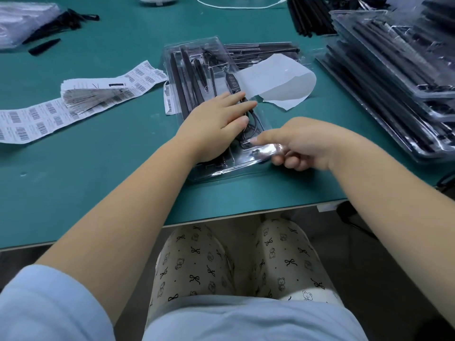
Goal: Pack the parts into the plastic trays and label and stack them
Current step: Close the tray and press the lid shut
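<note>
A clear plastic tray (189, 49) lies on the green table in front of me, holding long black rods, a coiled black cable and a small controller (234, 83). My left hand (216, 121) rests flat on the tray's contents, fingers straight. My right hand (298, 143) pinches the tray's near right corner, thumb on top and fingers curled under the edge. A white backing sheet (278, 82) lies curled over the tray's right side. A strip of barcode labels (81, 94) lies folded to the left.
A tall stack of filled clear trays (394, 77) stands at the right. Loose black rods (310, 16) lie at the back right, bags and black parts (44, 46) at the back left. The table's front edge (246, 212) runs just above my knees.
</note>
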The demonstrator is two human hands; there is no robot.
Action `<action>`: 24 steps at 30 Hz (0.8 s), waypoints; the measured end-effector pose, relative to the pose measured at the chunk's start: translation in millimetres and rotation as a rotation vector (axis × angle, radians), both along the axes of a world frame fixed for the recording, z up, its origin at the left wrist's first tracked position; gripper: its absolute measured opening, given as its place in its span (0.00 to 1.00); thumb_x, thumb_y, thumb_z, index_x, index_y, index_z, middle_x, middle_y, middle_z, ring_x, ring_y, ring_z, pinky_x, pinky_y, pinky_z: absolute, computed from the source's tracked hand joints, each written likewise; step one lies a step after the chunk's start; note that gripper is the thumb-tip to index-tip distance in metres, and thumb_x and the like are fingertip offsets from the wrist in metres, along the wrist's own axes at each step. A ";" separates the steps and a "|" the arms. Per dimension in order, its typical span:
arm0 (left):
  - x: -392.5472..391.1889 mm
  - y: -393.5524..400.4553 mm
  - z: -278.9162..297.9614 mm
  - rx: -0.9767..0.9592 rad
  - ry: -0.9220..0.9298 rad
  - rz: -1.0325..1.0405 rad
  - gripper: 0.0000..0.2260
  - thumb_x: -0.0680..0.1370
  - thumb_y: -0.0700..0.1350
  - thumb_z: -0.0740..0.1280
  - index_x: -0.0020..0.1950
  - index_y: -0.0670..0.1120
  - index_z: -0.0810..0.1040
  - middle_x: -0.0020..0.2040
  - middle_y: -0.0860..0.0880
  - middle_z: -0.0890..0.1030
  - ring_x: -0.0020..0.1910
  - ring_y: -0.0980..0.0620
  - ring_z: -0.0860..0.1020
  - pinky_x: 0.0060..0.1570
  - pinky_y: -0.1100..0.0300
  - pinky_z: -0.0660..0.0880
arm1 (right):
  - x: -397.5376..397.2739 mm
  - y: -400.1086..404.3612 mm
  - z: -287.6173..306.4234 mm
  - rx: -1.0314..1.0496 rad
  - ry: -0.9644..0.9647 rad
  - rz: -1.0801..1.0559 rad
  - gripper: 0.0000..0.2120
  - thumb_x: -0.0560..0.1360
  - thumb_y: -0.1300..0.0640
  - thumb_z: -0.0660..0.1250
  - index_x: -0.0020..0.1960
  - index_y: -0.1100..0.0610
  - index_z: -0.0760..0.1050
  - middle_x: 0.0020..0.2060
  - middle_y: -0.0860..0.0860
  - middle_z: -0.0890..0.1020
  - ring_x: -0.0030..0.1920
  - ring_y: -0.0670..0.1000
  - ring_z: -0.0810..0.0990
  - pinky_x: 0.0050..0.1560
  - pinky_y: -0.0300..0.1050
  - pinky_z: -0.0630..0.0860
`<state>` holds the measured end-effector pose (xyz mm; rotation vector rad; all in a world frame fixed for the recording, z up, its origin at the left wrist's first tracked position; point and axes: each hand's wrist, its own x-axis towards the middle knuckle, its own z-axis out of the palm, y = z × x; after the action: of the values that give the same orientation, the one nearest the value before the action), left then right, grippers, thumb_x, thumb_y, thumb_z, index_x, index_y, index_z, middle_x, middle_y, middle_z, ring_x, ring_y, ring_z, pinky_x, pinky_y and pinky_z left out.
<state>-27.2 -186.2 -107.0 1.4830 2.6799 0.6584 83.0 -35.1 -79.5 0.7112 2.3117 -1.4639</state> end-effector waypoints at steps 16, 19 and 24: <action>0.2 7.4 0.4 0.089 0.007 0.069 0.20 0.82 0.51 0.55 0.75 0.56 0.62 0.77 0.52 0.58 0.76 0.52 0.54 0.73 0.52 0.53 | 0.2 -9.9 1.0 -0.265 0.019 -0.184 0.11 0.73 0.54 0.70 0.35 0.54 0.71 0.17 0.46 0.65 0.16 0.43 0.57 0.18 0.32 0.52; 5.5 9.2 4.2 0.134 0.004 0.087 0.20 0.81 0.51 0.56 0.74 0.54 0.64 0.76 0.51 0.61 0.75 0.52 0.56 0.72 0.54 0.54 | 3.7 -9.7 -1.5 -0.244 0.104 -0.191 0.13 0.74 0.56 0.69 0.33 0.56 0.69 0.17 0.46 0.64 0.16 0.44 0.57 0.18 0.32 0.53; 17.8 5.7 12.2 0.232 0.189 0.314 0.17 0.79 0.52 0.60 0.67 0.48 0.74 0.67 0.46 0.71 0.66 0.45 0.66 0.65 0.53 0.62 | 6.2 -8.0 6.4 -0.195 0.268 -0.223 0.14 0.73 0.62 0.69 0.33 0.58 0.67 0.16 0.47 0.63 0.16 0.45 0.56 0.20 0.31 0.53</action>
<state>-9.4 -180.6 -94.9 1.2279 3.1138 0.9146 89.2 -43.1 -73.0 0.7780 2.2903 -1.9621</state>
